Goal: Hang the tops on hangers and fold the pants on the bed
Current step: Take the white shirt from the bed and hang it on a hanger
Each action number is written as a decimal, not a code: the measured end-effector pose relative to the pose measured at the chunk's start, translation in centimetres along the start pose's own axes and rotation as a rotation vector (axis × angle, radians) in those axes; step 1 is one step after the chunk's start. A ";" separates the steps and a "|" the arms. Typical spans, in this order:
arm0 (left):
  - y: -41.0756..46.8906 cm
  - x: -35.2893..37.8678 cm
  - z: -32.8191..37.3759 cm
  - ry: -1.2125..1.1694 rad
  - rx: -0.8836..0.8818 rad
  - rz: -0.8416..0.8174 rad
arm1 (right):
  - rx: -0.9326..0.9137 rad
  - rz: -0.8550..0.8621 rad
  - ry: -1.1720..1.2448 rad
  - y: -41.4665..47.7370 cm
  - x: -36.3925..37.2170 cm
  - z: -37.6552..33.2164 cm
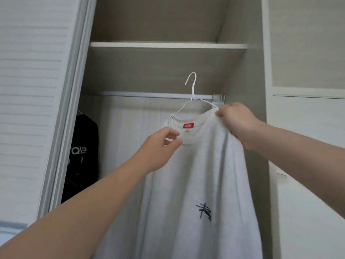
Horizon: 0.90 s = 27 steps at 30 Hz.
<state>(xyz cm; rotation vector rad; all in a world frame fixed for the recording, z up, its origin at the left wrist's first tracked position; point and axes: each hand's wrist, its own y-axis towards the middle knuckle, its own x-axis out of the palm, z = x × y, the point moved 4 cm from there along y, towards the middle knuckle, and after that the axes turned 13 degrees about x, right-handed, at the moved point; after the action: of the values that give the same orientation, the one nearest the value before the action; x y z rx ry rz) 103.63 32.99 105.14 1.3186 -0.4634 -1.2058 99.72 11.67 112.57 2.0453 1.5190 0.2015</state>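
Head view: a person stands at an open wardrobe with both bare arms stretched forward, holding up a white shirt [196, 174] that sits on a white wire hanger [193, 98]. The left hand [158, 146] is at the front of the collar, its fingers curled and the thumb and forefinger nipped together on a bit of the white neckline just below the red label [188, 125]. The right hand [237, 122] is higher and further right, with its fingers bent tightly over a bunch of cloth at the shirt's shoulder, where the hanger's arm runs into the neck opening. The hanger's hook stands up in front of the rail [149, 94] and above it, catching on nothing; the shirt's weight is carried by the two hands. The body of the shirt hangs down between the forearms to the bottom of the frame, with a small dark print [204, 212] low on its front. At the right end of the rail a tight bunch of spare hangers [218, 98] is pushed against the wardrobe's side. A black top [82, 156] with pale lettering hangs at the far left, partly hidden by the slatted sliding door [28, 90]. A shelf [168, 45] crosses the wardrobe above the rail.
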 end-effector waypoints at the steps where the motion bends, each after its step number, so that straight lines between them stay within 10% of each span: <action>1: 0.3 -0.2 0.1 -0.028 0.004 0.006 | 0.000 0.009 0.002 1.3 1.3 -0.4; 27: 4.7 -0.6 -16.5 0.672 -0.079 -0.183 | 0.071 -0.130 0.107 23.8 25.0 1.4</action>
<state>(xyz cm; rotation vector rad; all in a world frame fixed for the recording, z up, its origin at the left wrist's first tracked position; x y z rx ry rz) 119.10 40.50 105.11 1.6200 0.1894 -0.8397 128.58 29.66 118.61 2.0090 1.7414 0.2124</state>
